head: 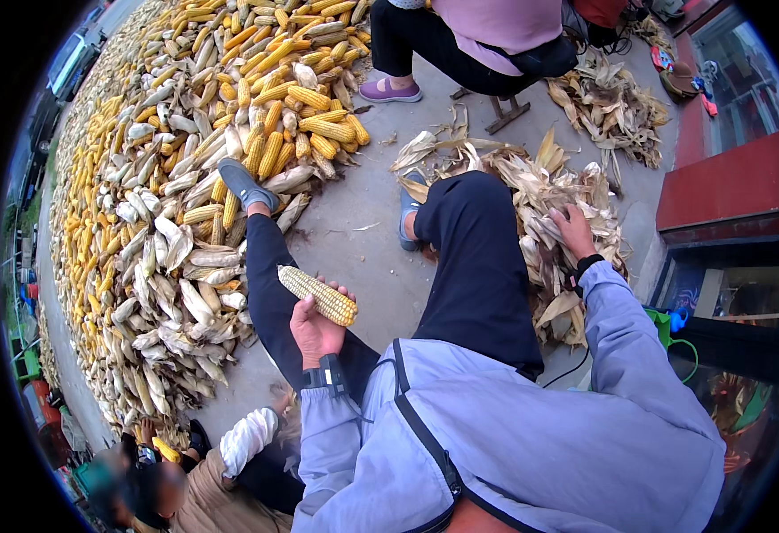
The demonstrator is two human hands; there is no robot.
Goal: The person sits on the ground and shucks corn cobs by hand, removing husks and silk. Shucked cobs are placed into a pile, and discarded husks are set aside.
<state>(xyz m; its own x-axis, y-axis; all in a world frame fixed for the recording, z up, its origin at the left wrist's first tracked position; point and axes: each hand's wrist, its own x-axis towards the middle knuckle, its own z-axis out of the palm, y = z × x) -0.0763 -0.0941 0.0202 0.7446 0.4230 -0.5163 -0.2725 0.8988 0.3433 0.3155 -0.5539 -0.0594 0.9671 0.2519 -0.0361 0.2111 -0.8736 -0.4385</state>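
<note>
My left hand (319, 326) holds a husked corn cob (318, 294) with pale yellow kernels, over my left thigh. My right hand (572, 231) is at the heap of dry corn husks (536, 193) beside my right leg; its fingers are spread over the husks, and whether they pinch any I cannot tell. To the left of my feet lies a large pile of corn, with bare yellow cobs (270, 154) near my left shoe and many cobs still in their husks (196, 303) lower down.
A person (496, 33) in a pink top sits on a low wooden stool (507, 114) ahead. Another husk heap (609, 110) lies at the upper right. At the lower left are co-workers, one in a brown top (216, 493). A red-framed glass front (736, 176) stands on the right.
</note>
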